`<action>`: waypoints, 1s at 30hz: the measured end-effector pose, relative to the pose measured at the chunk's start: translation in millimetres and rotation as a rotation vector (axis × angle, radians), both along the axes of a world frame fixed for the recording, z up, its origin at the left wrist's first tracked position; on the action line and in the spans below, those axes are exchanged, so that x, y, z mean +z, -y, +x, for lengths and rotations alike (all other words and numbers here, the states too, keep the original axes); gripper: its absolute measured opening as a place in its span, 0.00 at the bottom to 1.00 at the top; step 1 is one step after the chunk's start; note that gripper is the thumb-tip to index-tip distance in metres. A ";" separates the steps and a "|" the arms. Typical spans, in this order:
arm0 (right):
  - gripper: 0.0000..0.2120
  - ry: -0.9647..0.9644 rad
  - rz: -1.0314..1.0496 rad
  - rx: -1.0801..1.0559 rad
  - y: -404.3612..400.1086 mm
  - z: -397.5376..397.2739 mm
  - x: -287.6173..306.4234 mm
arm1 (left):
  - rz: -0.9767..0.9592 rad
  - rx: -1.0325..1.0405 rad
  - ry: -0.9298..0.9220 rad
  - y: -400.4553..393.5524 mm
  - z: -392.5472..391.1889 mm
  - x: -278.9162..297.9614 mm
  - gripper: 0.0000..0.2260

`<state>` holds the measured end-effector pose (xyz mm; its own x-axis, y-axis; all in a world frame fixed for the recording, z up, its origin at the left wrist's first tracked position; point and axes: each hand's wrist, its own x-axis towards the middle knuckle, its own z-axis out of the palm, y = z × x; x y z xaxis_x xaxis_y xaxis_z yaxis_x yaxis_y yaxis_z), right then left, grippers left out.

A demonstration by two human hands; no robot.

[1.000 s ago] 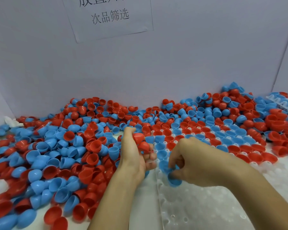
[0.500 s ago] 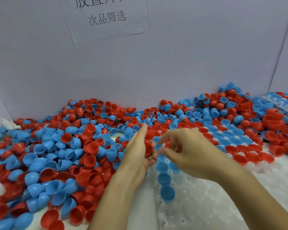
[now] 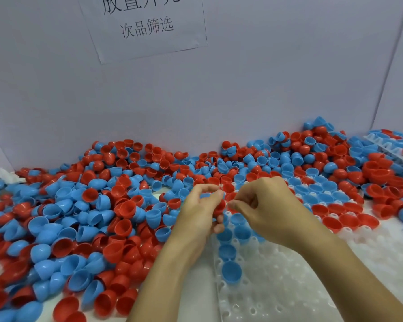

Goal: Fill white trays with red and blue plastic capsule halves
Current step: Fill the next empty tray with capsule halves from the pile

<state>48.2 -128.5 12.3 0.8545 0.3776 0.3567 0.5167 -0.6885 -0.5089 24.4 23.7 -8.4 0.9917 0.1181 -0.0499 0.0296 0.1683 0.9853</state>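
Behind, a plain grey partition wall [image 3: 265, 77] with a paper sign [image 3: 144, 26] taped to it. Below, a white work surface buried on its left side under a loose pile [image 3: 91, 217] of red and blue capsule halves.

Over the near left corner of the white tray [image 3: 289, 287], both hands close together, almost touching. Left hand [image 3: 203, 214] curled round a small stock of halves, a red half [image 3: 219, 206] showing plainly at the fingertips. Right hand [image 3: 265, 205] with thumb and forefinger drawn together right against that red half (impossible to tell whether already pinching it or only reaching in).

Directly beneath and toward the body from the hands, a blue column [image 3: 229, 261] seated cup-up along the tray's left edge, running straight away from the person. Just right of it, bare cells. Farther back and right, filled rows [image 3: 323, 196] of blue and red. Likely step in hand: passing one half across for seating. Right hand the nearer to the bare cells, with only a short drop down and toward the body needed.

In the way: little, apart from loose halves spilling over the tray's far edge. At the far right, a second tray [image 3: 386, 147], tilted against the heap and partly buried.
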 end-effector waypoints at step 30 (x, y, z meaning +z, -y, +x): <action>0.02 0.008 0.045 0.133 3.7 -12.6 19.3 | -0.042 -0.146 0.079 -0.4 -1.7 -1.6 0.25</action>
<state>35.6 -132.2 31.6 0.7949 0.4710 0.3824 0.6062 -0.5898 -0.5336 22.7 24.1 -10.0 0.9992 -0.0283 0.0267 -0.0202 0.2093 0.9776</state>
